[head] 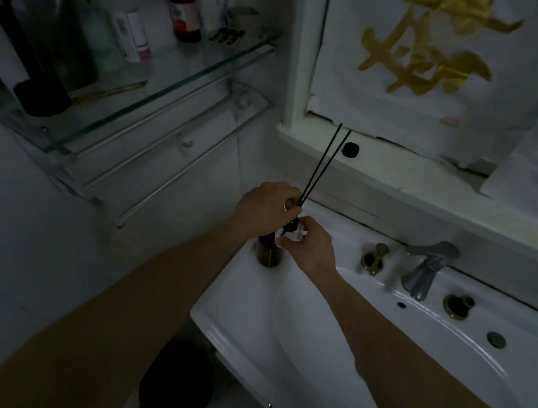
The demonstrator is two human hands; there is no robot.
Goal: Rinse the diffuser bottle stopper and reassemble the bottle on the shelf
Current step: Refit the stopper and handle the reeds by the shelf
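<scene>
Two reeds (323,163) pinched in my left hand (265,208), kept clear; right hand (314,250) grips tissue (290,236) at bottle (269,254) neck, steadying it on sink (314,314).

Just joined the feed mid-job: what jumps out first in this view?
Both hands meet at the sink's back left corner: the left hand pinches two black reeds rising from a dark diffuser bottle, the right hand at its neck with something white. A small black cap sits on the ledge behind.
</scene>
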